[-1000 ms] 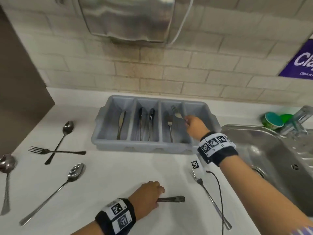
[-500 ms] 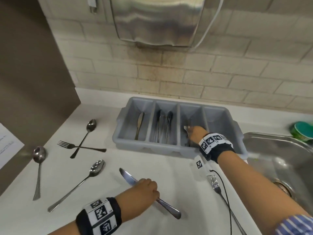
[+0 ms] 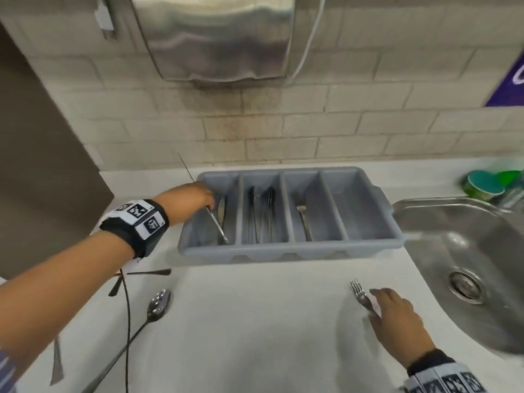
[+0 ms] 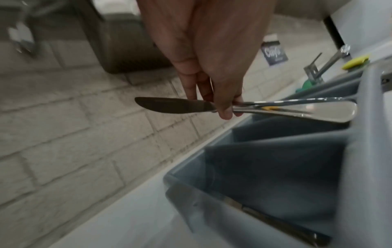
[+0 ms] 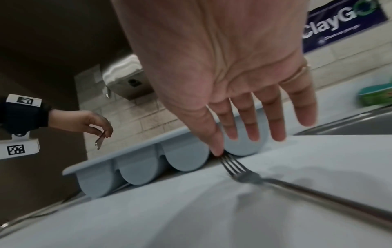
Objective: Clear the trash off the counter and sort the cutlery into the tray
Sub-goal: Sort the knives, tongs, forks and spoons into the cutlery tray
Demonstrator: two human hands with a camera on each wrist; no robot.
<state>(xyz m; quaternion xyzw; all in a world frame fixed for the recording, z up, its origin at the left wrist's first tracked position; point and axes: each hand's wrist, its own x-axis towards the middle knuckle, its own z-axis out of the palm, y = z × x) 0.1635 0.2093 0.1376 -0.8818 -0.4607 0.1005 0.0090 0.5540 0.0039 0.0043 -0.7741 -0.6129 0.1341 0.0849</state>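
Now the left hand [image 3: 195,197] pinches a knife [image 4: 174,105] by its middle, over the leftmost compartment of the tray [image 3: 289,252], where another knife [image 3: 221,211] lies; it should lower the handle end first and let go gently, parallel to that knife; the right hand [image 3: 397,310], fingers straight and empty, reaches over a fork [image 5: 239,171] on the table [image 3: 255,321] in front of the tray; grasping its neck seems best.

"ClayGo" in white on the purple wall sign [image 5: 341,25] (small print unreadable)
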